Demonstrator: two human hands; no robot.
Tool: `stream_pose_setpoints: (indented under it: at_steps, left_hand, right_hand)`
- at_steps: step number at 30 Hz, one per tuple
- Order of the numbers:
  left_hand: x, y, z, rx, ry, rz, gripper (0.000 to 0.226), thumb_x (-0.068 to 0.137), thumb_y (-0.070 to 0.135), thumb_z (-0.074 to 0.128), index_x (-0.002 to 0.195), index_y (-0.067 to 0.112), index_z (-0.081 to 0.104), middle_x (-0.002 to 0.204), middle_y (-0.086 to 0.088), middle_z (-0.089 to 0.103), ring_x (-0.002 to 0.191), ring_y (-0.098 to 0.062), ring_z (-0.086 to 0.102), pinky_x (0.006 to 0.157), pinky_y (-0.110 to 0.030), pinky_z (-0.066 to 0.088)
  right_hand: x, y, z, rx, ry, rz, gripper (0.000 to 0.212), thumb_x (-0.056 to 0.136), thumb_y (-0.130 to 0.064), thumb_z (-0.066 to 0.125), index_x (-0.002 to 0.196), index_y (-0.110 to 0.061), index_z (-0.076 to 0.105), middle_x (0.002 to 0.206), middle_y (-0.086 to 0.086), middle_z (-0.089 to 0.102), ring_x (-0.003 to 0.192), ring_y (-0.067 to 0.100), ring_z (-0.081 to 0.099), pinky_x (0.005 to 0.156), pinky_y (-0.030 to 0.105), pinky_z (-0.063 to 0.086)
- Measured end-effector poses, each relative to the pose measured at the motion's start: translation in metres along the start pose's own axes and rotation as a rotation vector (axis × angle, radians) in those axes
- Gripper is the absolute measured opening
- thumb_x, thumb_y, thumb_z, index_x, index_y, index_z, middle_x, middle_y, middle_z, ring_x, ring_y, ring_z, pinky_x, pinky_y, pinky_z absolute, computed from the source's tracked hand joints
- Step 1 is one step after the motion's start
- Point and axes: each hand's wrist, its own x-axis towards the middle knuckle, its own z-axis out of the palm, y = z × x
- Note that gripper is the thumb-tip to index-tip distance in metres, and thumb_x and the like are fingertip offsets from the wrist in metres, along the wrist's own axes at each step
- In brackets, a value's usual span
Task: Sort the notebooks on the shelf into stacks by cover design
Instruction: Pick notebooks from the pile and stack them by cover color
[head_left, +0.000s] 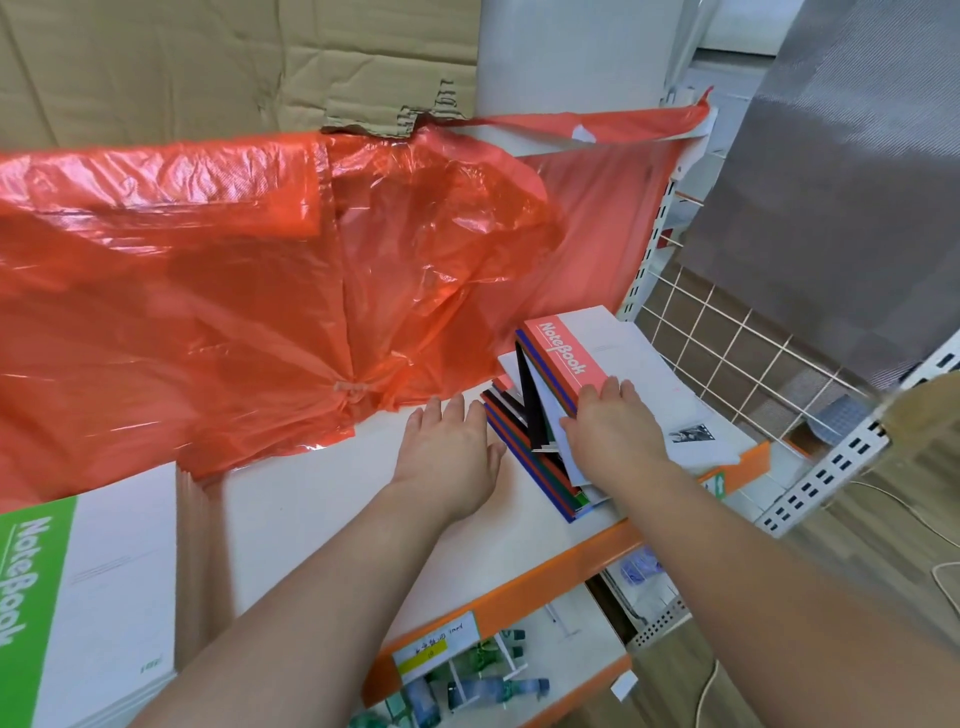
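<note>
Both hands were on the white shelf (311, 499), apart. The left hand (447, 452) lay flat with straight fingers on the bare surface just beside the mixed pile (540, 467), holding nothing. It was probably bracing the pile's side or waiting to take a book. The right hand (615, 431) lay over the near edge of the red notebook (563, 358) on top, with its fingers across the cover and its thumb down against the covers underneath. It seemed to be pinching that upper bundle and tilting it up. The pile gaped in a wedge that exposed black, white, green and blue edges, most likely so that the designs below could be checked before one was pulled out.

The mixed pile stood at the right end of the shelf, partly on some pale sheets. A green notebook stack (78, 597) sat well apart at the left end and looked already sorted. That suggested the red and other designs had yet to get stacks of their own.

"NoteBook" ran in white letters along the red cover's band, and the same word ran down the green band. A price label (436, 644) on the orange shelf edge carried handwriting too small to read. An orange plastic sheet (234, 286) hung behind the shelf, below the cardboard (182, 57).
</note>
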Motion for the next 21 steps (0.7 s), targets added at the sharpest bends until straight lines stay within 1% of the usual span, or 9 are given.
stream_pose_setpoints:
  at_steps: [1, 2, 6, 8, 10, 12, 14, 16, 21]
  left_hand:
    - [0.000, 0.000, 0.000, -0.003, -0.003, 0.003, 0.058, 0.102, 0.048, 0.031, 0.150, 0.014, 0.028, 0.159, -0.013, 0.026, 0.148, -0.038, 0.018, 0.121, -0.047, 0.018]
    - [0.000, -0.001, 0.000, -0.006, -0.005, 0.003, 0.058, 0.102, 0.047, 0.031, 0.150, 0.014, 0.028, 0.159, -0.013, 0.026, 0.148, -0.038, 0.018, 0.121, -0.047, 0.018]
    - [0.001, -0.003, 0.000, -0.015, -0.018, -0.002, 0.058, 0.102, 0.048, 0.031, 0.150, 0.015, 0.028, 0.159, -0.012, 0.026, 0.148, -0.038, 0.018, 0.121, -0.048, 0.018]
    - [0.003, -0.003, 0.001, -0.015, -0.026, 0.001, 0.059, 0.102, 0.048, 0.031, 0.151, 0.016, 0.026, 0.160, -0.011, 0.024, 0.149, -0.037, 0.017, 0.121, -0.048, 0.018]
    - [0.004, -0.002, 0.002, -0.015, -0.028, 0.008, 0.060, 0.102, 0.048, 0.031, 0.152, 0.016, 0.025, 0.161, -0.012, 0.022, 0.149, -0.037, 0.015, 0.121, -0.047, 0.017]
    - [0.004, -0.003, 0.002, -0.013, -0.025, 0.016, 0.059, 0.102, 0.048, 0.031, 0.151, 0.015, 0.026, 0.161, -0.012, 0.023, 0.149, -0.037, 0.016, 0.121, -0.047, 0.017]
    - [0.005, -0.003, 0.002, -0.012, -0.018, 0.022, 0.059, 0.102, 0.048, 0.031, 0.151, 0.015, 0.027, 0.160, -0.012, 0.024, 0.148, -0.037, 0.017, 0.121, -0.047, 0.019]
    - [0.006, -0.004, 0.002, -0.011, -0.016, 0.027, 0.059, 0.102, 0.049, 0.031, 0.151, 0.015, 0.028, 0.160, -0.012, 0.025, 0.148, -0.038, 0.019, 0.120, -0.048, 0.019]
    - [0.008, -0.005, 0.004, -0.010, -0.008, 0.034, 0.059, 0.102, 0.049, 0.031, 0.150, 0.015, 0.028, 0.160, -0.012, 0.025, 0.148, -0.038, 0.018, 0.120, -0.047, 0.020]
  right_hand:
    - [0.001, 0.001, 0.002, -0.012, -0.009, 0.010, 0.044, 0.100, -0.043, 0.040, 0.123, -0.006, 0.048, 0.133, 0.020, 0.048, 0.126, 0.035, 0.041, 0.100, 0.040, 0.039]
    - [0.001, 0.002, 0.002, -0.001, -0.012, 0.014, 0.043, 0.101, -0.043, 0.039, 0.122, -0.007, 0.049, 0.133, 0.020, 0.048, 0.126, 0.034, 0.041, 0.097, 0.040, 0.041]
    - [0.002, 0.003, -0.006, 0.075, -0.002, 0.009, 0.037, 0.102, -0.040, 0.038, 0.118, -0.010, 0.053, 0.121, 0.012, 0.055, 0.114, 0.028, 0.049, 0.081, 0.035, 0.045]
    - [0.000, 0.000, -0.011, 0.039, 0.006, 0.006, 0.028, 0.101, -0.032, 0.044, 0.116, -0.010, 0.054, 0.117, 0.011, 0.058, 0.109, 0.027, 0.054, 0.078, 0.033, 0.045]
    - [-0.001, -0.005, -0.014, -0.004, 0.000, 0.000, 0.020, 0.097, -0.017, 0.049, 0.114, -0.010, 0.055, 0.115, 0.010, 0.062, 0.104, 0.029, 0.058, 0.076, 0.031, 0.044]
    - [-0.002, -0.008, -0.018, -0.026, -0.010, -0.012, 0.020, 0.093, -0.007, 0.050, 0.112, -0.009, 0.056, 0.112, 0.010, 0.063, 0.102, 0.030, 0.061, 0.072, 0.030, 0.040]
    - [-0.002, -0.007, -0.021, -0.040, -0.014, -0.024, 0.019, 0.094, -0.007, 0.049, 0.111, -0.010, 0.057, 0.112, 0.010, 0.064, 0.101, 0.031, 0.062, 0.070, 0.030, 0.037]
    - [-0.003, -0.005, -0.023, -0.051, -0.019, -0.036, 0.021, 0.093, -0.004, 0.048, 0.112, -0.008, 0.056, 0.112, 0.011, 0.064, 0.100, 0.032, 0.062, 0.070, 0.031, 0.039]
    - [-0.006, -0.002, -0.030, -0.053, -0.016, -0.056, 0.031, 0.091, 0.001, 0.047, 0.121, -0.003, 0.048, 0.115, 0.014, 0.062, 0.101, 0.033, 0.061, 0.069, 0.032, 0.035]
